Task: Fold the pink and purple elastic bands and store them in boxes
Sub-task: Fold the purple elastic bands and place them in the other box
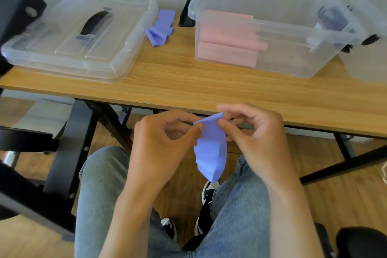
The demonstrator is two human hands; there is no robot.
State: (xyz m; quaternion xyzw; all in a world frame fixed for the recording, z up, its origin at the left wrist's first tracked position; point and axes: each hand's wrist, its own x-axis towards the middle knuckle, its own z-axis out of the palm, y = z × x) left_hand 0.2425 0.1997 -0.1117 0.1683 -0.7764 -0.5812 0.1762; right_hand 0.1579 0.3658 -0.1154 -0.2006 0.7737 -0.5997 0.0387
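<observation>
The left hand (165,138) and the right hand (253,134) hold one purple elastic band (211,153) between them, in the air just in front of the near edge of the wooden table (188,81). Each hand pinches a top corner of the band with thumb and fingertips, the other fingers curled, and the rest of the band hangs down in creases over the person's knees (in blue jeans (102,184)).

On the table, at the right, stands an open clear box (272,52) with folded pink bands (228,42) stacked inside. A second purple band (161,27) lies crumpled near the wall, between this box and two clear lids (79,33) that lie flat at the left. At the far right another clear box (368,48) is partly visible, touching the first.
</observation>
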